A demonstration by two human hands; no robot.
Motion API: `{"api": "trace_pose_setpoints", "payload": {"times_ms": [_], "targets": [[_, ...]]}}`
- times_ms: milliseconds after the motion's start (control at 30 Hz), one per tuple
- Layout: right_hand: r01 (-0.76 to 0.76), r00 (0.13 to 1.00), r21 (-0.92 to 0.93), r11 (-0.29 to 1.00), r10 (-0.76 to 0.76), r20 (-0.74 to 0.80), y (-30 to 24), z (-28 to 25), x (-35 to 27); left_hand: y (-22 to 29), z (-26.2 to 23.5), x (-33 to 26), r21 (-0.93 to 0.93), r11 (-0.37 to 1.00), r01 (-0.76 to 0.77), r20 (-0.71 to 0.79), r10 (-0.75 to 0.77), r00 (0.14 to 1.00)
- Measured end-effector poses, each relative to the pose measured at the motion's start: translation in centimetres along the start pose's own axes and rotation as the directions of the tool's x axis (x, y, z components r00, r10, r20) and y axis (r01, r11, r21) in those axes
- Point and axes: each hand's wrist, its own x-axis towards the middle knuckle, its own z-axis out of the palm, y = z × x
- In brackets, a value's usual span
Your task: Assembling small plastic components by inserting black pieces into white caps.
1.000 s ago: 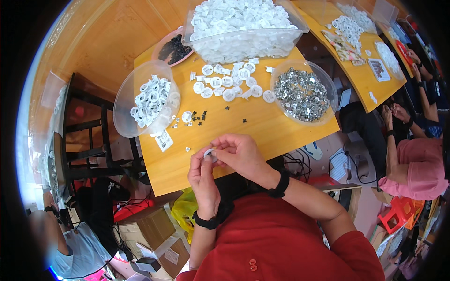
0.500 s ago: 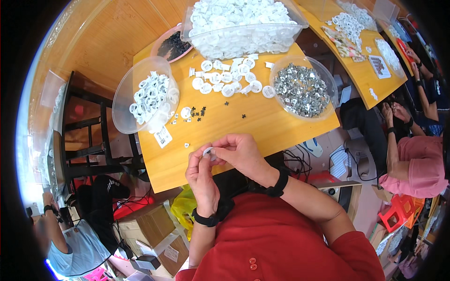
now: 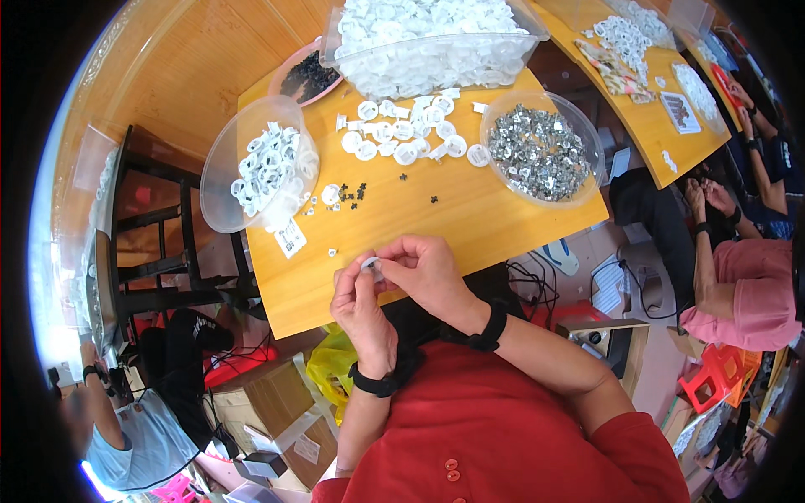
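Observation:
Just above the table's near edge, my left hand [image 3: 364, 308] pinches a small white round plastic piece [image 3: 370, 262] between thumb and fingers. My right hand [image 3: 433, 278] meets it from the other side, thumb and forefinger closed on the same piece. The fingers cover most of it. Past my hands lie small black cross-shaped parts [image 3: 352, 195], a few tiny white bits [image 3: 333, 252] and a group of white round plastic pieces [image 3: 404, 132].
A clear bowl of white ring-shaped parts [image 3: 220, 197] stands left, a clear bowl of metal pieces [image 3: 537, 151] right. Behind are a large clear bin [image 3: 432, 52] and a pink bowl of black parts [image 3: 285, 67]. People sit at both sides.
My hands stay pressed together on the white piece, with only a slight shift of the fingers. The whole view has moved a little; nothing on the table has visibly been moved.

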Motion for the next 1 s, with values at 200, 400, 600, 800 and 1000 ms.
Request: {"api": "trace_pose_setpoints", "payload": {"times_ms": [200,400,600,800,1000], "targets": [[0.033,0.993,0.113,0.993,-0.019,-0.12,0.6,1.1,-0.3,-0.1,0.7,0.0,-0.055,0.996,0.071,-0.054,-0.074,0.996],[0.06,0.986,0.082,0.995,-0.046,-0.159,1.2,1.4,-0.4,-0.8,0.9,0.1,-0.061,0.998,-0.003,-0.076,-0.002,0.997],[0.055,0.979,-0.051,0.997,-0.063,-0.191,1.7,2.0,-0.2,-1.9,0.5,0.6,-0.1,0.995,0.009,-0.11,-0.02,0.994],[0.035,0.938,-0.252,0.967,-0.119,-0.326,1.8,2.6,0.2,-2.4,1.1,1.1,-0.024,1.0,0.012,-0.13,-0.015,0.991],[0.061,0.942,-0.227,0.972,-0.131,-0.308,2.3,2.1,0.9,-3.0,1.0,2.1,-0.034,0.999,-0.034,-0.154,0.028,0.988]]}}
